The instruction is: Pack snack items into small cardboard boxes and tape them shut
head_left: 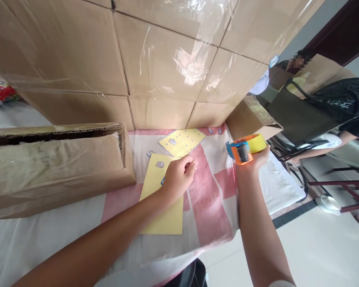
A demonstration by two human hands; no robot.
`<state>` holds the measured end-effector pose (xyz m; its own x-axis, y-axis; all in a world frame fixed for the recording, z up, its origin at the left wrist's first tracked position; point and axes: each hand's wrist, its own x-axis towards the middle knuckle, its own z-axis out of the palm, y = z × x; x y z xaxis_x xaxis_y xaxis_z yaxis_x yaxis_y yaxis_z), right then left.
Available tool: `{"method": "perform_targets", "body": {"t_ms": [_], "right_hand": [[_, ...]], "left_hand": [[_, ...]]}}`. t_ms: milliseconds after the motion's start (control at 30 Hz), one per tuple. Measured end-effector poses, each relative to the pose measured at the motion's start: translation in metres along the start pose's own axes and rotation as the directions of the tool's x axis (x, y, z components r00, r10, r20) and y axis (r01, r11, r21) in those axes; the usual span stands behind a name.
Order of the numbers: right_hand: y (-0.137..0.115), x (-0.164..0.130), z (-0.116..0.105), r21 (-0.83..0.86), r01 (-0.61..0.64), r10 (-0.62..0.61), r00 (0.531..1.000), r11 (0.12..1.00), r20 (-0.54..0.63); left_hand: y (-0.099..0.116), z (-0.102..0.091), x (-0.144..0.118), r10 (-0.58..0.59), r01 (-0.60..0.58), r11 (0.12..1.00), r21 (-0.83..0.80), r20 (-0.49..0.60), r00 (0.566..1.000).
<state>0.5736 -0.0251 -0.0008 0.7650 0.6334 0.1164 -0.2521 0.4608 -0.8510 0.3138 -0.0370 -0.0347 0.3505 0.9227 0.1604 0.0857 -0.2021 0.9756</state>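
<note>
Left hand (pixel 180 177), curled closed: nearer, over far-right corner of near sheet (pixel 167 220), long axis fore-and-aft. Right hand (pixel 259 159), gripping tape dispenser (pixel 241 154): right of near sheet.

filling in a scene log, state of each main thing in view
left hand: fingers curled, contents unclear
right hand: gripping tape dispenser
tape dispenser: held
near yellow sheet: flat, partly hidden by left arm
far yellow sheet: flat
left cardboard box: open along top
stacked cartons: wrapped in film
</note>
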Motion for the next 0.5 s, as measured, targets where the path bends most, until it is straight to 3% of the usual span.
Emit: {"method": "perform_targets", "body": {"t_ms": [100, 200, 367, 500], "right_hand": [[0.019, -0.009, 0.007, -0.059, 0.067, -0.068, 0.998, 0.996, -0.015], [0.038, -0.017, 0.011, -0.189, 0.083, -0.075, 0.996, 0.979, 0.049], [0.050, -0.018, 0.009, -0.272, 0.022, 0.038, 0.977, 0.962, 0.211], [0.041, -0.012, 0.003, -0.339, -0.041, 0.155, 0.936, 0.940, 0.317]], "left_hand": [[0.002, 0.000, -0.001, -0.013, 0.012, 0.998, -0.057, -0.026, 1.000], [0.004, -0.006, 0.003, -0.012, 0.007, 0.995, -0.102, -0.044, 0.999], [0.018, -0.014, 0.008, 0.028, -0.035, 0.995, -0.095, -0.077, 0.997], [0.053, -0.027, 0.005, 0.151, -0.149, 0.988, 0.035, -0.058, 0.987]]}}
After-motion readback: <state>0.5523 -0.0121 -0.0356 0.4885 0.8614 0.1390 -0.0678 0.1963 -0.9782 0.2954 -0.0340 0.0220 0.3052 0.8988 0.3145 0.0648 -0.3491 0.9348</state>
